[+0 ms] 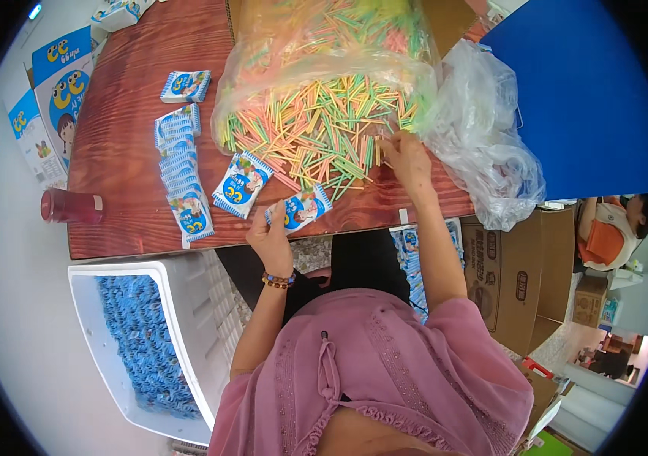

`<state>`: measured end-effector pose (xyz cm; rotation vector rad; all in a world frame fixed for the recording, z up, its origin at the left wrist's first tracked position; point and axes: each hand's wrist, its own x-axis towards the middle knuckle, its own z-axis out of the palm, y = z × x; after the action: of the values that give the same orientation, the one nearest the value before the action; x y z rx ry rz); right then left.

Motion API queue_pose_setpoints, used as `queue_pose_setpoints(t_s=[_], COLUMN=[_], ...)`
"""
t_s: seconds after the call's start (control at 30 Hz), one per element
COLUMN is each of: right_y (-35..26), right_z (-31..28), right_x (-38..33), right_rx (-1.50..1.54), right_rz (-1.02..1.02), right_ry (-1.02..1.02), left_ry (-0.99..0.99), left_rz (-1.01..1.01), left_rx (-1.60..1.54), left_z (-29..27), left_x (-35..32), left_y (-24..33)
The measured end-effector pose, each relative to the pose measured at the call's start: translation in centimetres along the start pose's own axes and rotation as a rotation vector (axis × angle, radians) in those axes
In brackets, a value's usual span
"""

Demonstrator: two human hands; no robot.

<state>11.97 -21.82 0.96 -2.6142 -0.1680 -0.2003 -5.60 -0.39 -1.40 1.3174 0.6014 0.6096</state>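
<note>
My left hand (269, 237), with a beaded bracelet at the wrist, pinches a small blue and white packet (307, 208) by its left end, over the table's near edge. At the right side of a heap of thin pastel candy sticks (324, 125), my right hand (409, 161) has its fingers closed around a few short yellowish sticks (377, 152). The heap spills from the mouth of a large clear plastic bag (252, 76). Beside my left hand lies a small stack of the same packets (242, 185). Farther left, a row of overlapping packets (180, 163) runs along the red-brown wooden table (123, 152).
Below the table at left stands a white bin (206, 334) filled with blue packets. A pink cup (72, 206) is at the table's left edge, near printed cartons (62, 91). Crumpled clear plastic (483, 129) and a cardboard box (521, 273) are at right. Another person (609, 232) sits beyond.
</note>
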Motion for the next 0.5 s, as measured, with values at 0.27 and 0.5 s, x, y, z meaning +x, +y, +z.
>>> queue_pose_setpoints(t_s=[0.27,0.5], right_y=[-2.5,-4.3], right_z=[1.3,1.4], right_x=[-0.2,0.3], right_rx=[-0.004,-0.159], right_rz=[0.110,0.113], right_ry=[-0.168,-0.177], left_ry=[-0.013,-0.017], left_rz=[-0.012,-0.016], left_rx=[-0.007,-0.098], left_z=[-0.5,-0.6], left_x=[0.3,0.5], left_y=[0.4,-0.1])
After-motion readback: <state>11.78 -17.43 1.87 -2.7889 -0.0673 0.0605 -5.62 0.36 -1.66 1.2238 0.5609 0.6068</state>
